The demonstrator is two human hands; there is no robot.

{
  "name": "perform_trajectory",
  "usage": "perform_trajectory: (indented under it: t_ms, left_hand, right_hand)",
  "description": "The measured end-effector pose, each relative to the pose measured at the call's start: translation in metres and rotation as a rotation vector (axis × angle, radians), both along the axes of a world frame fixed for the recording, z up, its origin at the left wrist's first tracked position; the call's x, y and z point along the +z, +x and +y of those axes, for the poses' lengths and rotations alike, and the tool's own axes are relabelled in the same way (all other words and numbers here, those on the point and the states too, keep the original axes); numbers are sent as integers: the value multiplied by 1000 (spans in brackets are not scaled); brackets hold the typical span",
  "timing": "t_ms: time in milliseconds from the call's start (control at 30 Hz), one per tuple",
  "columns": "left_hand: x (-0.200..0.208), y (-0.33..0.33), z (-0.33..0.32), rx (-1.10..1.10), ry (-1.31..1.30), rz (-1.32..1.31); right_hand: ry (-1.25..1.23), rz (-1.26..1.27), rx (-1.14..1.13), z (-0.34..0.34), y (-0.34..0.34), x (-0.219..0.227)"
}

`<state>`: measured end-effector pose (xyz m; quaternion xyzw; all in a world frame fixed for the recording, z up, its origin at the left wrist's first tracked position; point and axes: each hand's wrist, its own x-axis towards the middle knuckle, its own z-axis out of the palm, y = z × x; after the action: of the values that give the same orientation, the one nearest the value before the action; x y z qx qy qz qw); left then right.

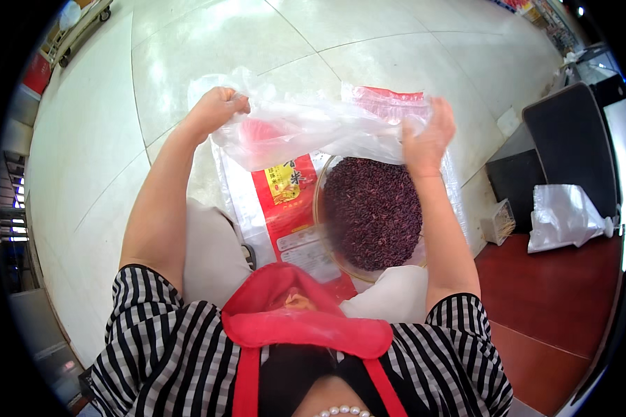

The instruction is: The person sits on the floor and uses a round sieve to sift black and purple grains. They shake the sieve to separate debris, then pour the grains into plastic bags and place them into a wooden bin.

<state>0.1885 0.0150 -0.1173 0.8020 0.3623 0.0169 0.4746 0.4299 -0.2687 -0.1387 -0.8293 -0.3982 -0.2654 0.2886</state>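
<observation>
A clear plastic bag point(327, 125) is stretched sideways between my hands, above the far part of a basin. My left hand point(219, 111) is closed on its left end, the fingers pinched together. At the right end my right hand point(429, 135) grips the plastic, a little blurred by motion. Below it, a round see-through basin point(318, 208) holds dark purple-black rice point(372, 215). The bag hides the basin's far rim. A red and white printed sack point(283, 208) lies flat on the floor, beside and apparently beneath the basin, between my knees.
To the right stand a dark chair-like panel point(570, 149), a small clear box of thin sticks point(498, 222) and a white plastic bag point(562, 215) on a reddish-brown surface point(535, 292). A wheeled cart point(80, 31) is at the far left on the pale tiled floor point(209, 42).
</observation>
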Motion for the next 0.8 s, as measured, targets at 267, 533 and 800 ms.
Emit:
perform_trajectory:
  t_ms: [267, 533, 800]
  left_hand:
    - [3, 2, -2, -16, -300, -308]
    - [-20, -1, 27, 323, -420, -433]
    - [-22, -17, 42, 41, 448, 33]
  right_hand:
    - [-683, 469, 360, 97, -49, -25]
    - [-208, 1736, 751, 69, -97, -73]
    - [167, 1908, 296, 71, -28, -71]
